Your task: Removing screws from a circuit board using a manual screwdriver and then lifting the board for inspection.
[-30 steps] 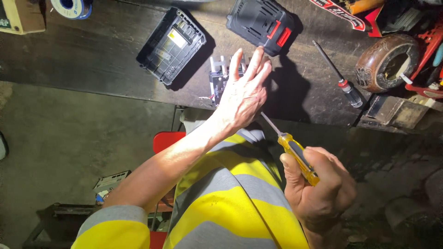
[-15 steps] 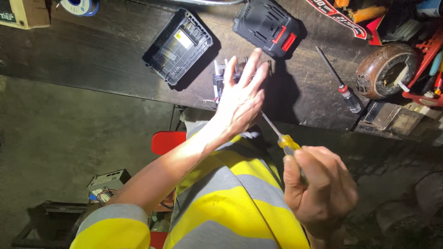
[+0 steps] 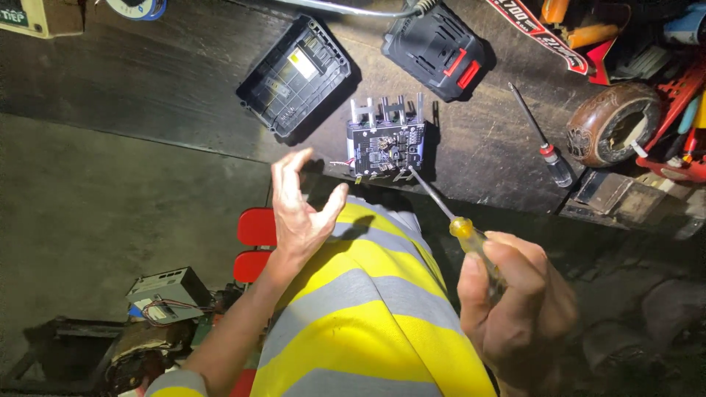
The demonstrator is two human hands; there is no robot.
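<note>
Screwdriver (image 3: 471, 237) in the right hand (image 3: 515, 301), fist clenched round its yellow handle, shaft reaching up so the tip touches the lower edge of the circuit board (image 3: 387, 147) on the dark bench (image 3: 184, 81). The left hand (image 3: 298, 209) has just come off that board: half a second ago its fingers covered it, and now it hangs lower left of it, fingers spread and curled, grasping nothing. That leaves the board bare to view, with its blue face, metal tabs along the top and thin wires at its left corner, and held only by its own weight while the tip bears on it. The right hand has also moved up, and the tool sits steeper than before. An empty black case (image 3: 294, 77) lies up-left of the board and a black pack with red catches (image 3: 437, 48) up-right, both apart from it. A second screwdriver (image 3: 540, 140) lies to the right, untouched, near a brown round holder (image 3: 610, 121).
</note>
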